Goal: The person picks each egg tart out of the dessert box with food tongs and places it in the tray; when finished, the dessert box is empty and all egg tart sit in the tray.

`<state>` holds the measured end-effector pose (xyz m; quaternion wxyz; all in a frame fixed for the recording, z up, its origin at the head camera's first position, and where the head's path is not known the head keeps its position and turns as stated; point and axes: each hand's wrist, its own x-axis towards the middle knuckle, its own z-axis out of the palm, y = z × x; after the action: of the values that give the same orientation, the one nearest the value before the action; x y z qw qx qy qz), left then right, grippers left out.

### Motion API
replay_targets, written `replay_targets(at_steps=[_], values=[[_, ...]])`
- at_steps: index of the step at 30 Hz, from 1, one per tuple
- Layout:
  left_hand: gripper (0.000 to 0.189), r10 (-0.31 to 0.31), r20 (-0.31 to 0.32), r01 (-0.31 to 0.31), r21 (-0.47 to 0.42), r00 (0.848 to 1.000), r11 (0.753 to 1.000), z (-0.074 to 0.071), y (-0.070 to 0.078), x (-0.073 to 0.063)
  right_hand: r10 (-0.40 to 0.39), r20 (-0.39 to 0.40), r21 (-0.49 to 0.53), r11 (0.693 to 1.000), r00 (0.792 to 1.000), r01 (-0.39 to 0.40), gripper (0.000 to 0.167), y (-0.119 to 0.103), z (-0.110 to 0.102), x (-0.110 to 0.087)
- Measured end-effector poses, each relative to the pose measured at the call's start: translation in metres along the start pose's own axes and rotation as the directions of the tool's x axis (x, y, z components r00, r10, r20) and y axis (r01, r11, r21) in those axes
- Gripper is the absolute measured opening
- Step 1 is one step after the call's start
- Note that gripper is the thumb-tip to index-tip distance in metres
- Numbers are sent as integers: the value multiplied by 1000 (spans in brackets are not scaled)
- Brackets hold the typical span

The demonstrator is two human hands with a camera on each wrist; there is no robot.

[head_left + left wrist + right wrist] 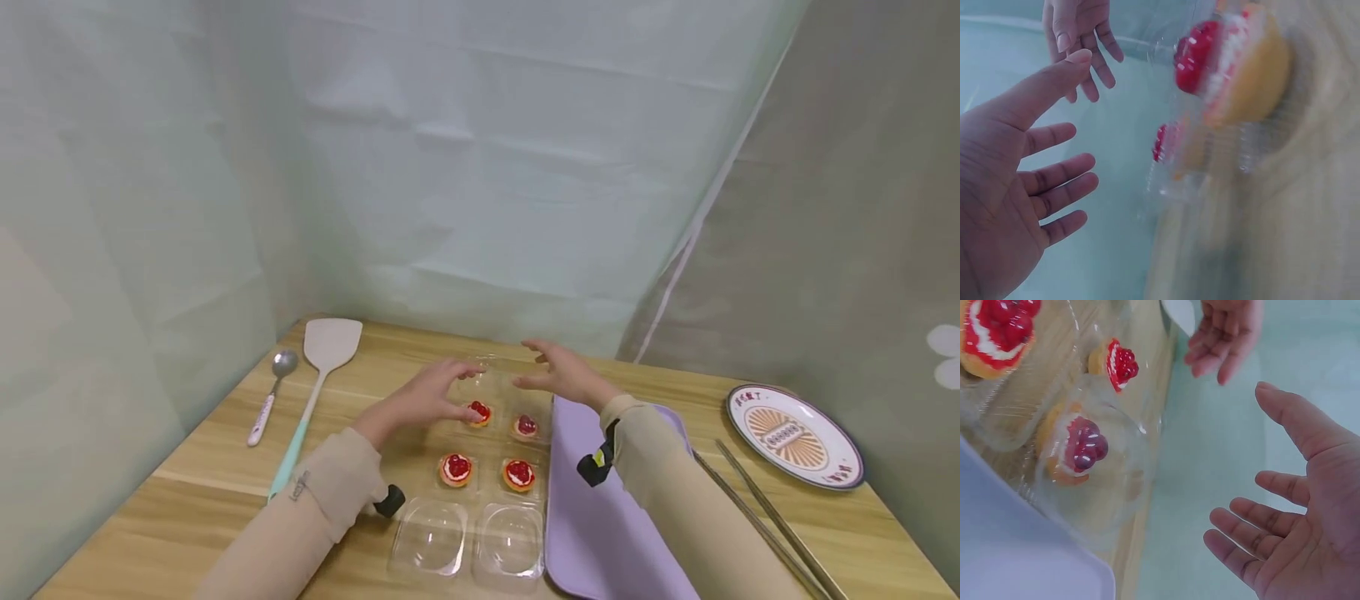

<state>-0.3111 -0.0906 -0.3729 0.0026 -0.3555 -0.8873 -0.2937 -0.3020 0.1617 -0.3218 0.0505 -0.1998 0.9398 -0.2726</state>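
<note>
My left hand (429, 397) hovers over the back left fruit tart (480, 413), its thumb overlapping the tart in the head view. Opposite it, my right hand (564, 377) hangs above the back right tart (527, 426). Both hands have spread, loosely bent fingers and hold nothing. Clear plastic shows in front of the back right tart (1085, 447) in the right wrist view. Nearer me, the front left tart (456, 470) and front right tart (519, 475) sit in clear boxes, with clear domed lids (431, 537) folded back toward me.
A lilac tray (592, 517) lies right of the boxes, under my right forearm. Further right are metal chopsticks (780, 521) and a patterned plate (795, 437). At left lie a spoon (272, 396) and a turner (318, 375) with a mint handle. Cloth (480, 167) hangs behind the table.
</note>
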Motion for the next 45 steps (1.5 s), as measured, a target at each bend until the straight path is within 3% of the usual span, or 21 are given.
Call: replay_targets(at_steps=[5, 12, 15, 21, 26, 36, 45], values=[[73, 46, 43, -50, 82, 998, 995, -3, 11, 11, -48, -26, -35, 998, 999, 47, 69, 2, 0, -11], [75, 29, 148, -54, 164, 989, 985, 2, 22, 24, -112, -23, -129, 986, 993, 108, 62, 8, 12, -18], [74, 26, 175, -59, 188, 984, 980, 7, 24, 29, -116, -8, -182, 977, 993, 112, 59, 10, 21, -18], [79, 48, 204, -101, 259, 978, 960, 19, 23, 39, -85, 8, -176, 981, 996, 85, 64, 15, 35, -16], [82, 12, 242, -76, 257, 970, 963, 26, 24, 41, -76, 32, -217, 973, 997, 81, 70, 16, 44, -15], [78, -4, 228, -57, 260, 974, 964, 28, 24, 39, -124, 51, -325, 936, 991, 134, 76, 17, 51, -15], [74, 10, 215, -66, 254, 977, 965, 29, 19, 38, -43, 41, -220, 974, 998, 51, 79, 19, 44, -19]])
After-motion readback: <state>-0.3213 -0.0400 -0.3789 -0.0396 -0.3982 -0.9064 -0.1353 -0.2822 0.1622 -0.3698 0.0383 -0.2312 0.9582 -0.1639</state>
